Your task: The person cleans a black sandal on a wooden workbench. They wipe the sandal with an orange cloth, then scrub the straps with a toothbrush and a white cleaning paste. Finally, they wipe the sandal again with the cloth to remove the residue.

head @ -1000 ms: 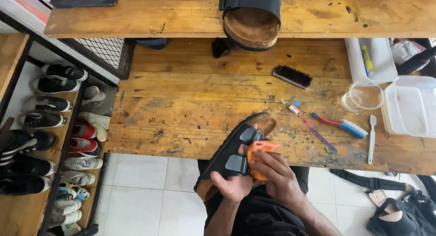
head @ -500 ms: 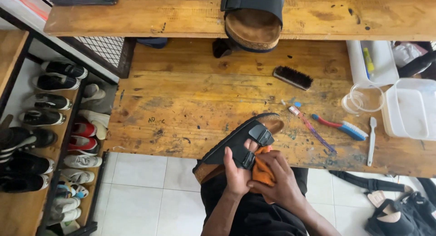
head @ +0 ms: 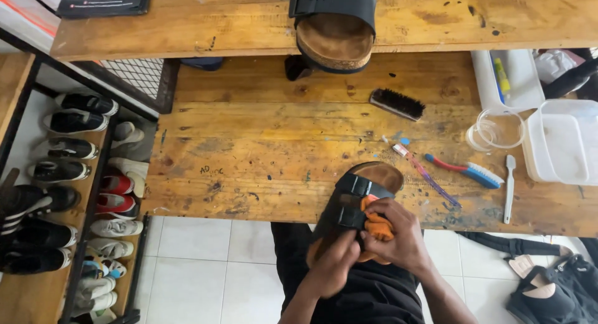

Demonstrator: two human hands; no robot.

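Black two-strap sandal with tan footbed tilts off the table edge, orange cloth against its straps.

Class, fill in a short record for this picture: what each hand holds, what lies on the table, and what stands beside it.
left hand: left hand grips the black sandal from below
right hand: right hand presses an orange cloth against the sandal's straps
table: wooden table with a black brush, a blue toothbrush and a clear cup
upper shelf: second sandal
beside table: shoe rack
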